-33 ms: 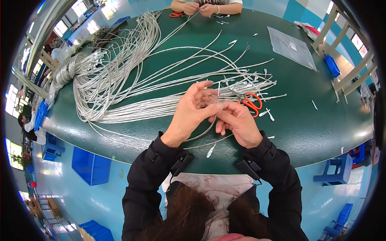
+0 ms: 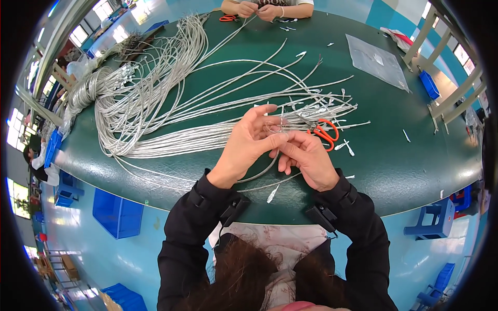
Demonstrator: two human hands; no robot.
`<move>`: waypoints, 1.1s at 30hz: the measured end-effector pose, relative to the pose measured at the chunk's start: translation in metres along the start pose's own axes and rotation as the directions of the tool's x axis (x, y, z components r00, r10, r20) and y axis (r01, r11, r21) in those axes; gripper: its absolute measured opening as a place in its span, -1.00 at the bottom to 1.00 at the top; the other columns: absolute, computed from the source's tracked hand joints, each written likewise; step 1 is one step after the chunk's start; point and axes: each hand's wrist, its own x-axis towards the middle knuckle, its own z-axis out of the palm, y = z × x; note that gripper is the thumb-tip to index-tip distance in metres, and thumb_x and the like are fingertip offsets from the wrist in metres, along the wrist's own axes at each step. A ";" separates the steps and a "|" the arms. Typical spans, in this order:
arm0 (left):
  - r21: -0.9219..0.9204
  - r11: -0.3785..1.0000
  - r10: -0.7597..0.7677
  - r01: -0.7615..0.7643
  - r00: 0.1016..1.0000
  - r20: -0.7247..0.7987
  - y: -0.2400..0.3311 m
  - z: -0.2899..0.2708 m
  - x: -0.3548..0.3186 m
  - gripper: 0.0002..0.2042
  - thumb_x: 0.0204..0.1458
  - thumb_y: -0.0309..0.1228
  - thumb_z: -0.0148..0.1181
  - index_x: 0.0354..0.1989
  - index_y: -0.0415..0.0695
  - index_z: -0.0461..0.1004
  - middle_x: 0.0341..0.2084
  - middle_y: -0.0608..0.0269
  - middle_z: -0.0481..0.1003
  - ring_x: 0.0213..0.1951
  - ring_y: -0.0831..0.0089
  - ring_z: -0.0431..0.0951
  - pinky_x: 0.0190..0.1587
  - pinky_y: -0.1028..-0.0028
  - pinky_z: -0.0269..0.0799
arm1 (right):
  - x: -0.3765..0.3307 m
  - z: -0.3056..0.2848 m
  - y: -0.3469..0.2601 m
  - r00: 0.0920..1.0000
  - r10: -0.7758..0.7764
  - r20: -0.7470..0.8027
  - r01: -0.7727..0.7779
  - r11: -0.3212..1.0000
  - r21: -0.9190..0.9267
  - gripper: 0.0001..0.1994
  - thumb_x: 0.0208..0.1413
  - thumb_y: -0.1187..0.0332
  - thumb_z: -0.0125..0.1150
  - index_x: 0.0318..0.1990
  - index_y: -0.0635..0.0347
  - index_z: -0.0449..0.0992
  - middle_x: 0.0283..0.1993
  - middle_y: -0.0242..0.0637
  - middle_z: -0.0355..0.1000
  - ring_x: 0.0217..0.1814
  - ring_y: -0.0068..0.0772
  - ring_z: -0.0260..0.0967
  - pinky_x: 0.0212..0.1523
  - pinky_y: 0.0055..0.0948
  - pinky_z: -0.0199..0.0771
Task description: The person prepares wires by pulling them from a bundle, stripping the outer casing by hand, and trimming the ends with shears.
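Note:
My left hand [image 2: 249, 147] and my right hand [image 2: 306, 158] meet over the near part of a round green table [image 2: 404, 171]. Both pinch the end of a thin silver cable [image 2: 262, 173], which loops down below my left wrist. Just right of my fingers lie orange-handled scissors [image 2: 325, 133]. A big bundle of long silver cables [image 2: 155, 103] fans from the far left across the table toward my hands. Small white cut pieces [image 2: 346, 146] lie scattered near the scissors.
Another person's hands [image 2: 259, 9] work at the far edge beside a second pair of orange scissors [image 2: 226, 18]. A clear plastic bag [image 2: 376, 62] lies at the far right. Blue crates [image 2: 116, 215] and a blue stool [image 2: 433, 225] stand on the floor.

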 end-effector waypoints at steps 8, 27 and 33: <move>-0.234 0.951 -0.147 0.203 0.961 0.235 0.003 -0.017 0.004 -0.55 0.06 -0.53 0.14 0.14 -0.26 0.21 -0.20 0.19 0.47 -0.23 0.54 0.45 -0.24 0.53 0.38 | -0.001 0.002 0.002 0.999 0.000 0.032 0.002 0.999 -0.050 -0.84 0.23 0.41 0.00 -0.13 0.29 0.42 -0.30 -0.25 0.45 -0.49 -0.59 0.41 -0.53 -0.66 0.39; -0.328 0.939 0.018 -0.100 0.969 -0.246 0.003 -0.020 0.006 -0.61 0.05 -0.53 0.15 0.07 -0.28 0.27 -0.19 0.20 0.44 -0.17 0.54 0.43 -0.06 0.55 0.31 | 0.000 0.002 0.003 0.992 -0.115 -0.059 0.109 0.990 -0.085 -0.84 0.24 0.41 -0.02 -0.12 0.31 0.39 -0.31 -0.21 0.45 -0.46 -0.58 0.41 -0.49 -0.64 0.40; -0.263 0.964 -0.030 0.046 0.997 0.066 0.000 -0.008 0.000 -0.53 0.07 -0.50 0.12 0.16 -0.28 0.19 -0.06 0.14 0.41 -0.11 0.51 0.43 -0.05 0.52 0.31 | -0.001 0.005 0.005 0.985 -0.165 -0.042 0.156 0.974 -0.165 -0.84 0.23 0.44 -0.02 -0.12 0.33 0.40 -0.33 -0.20 0.44 -0.46 -0.54 0.41 -0.48 -0.63 0.41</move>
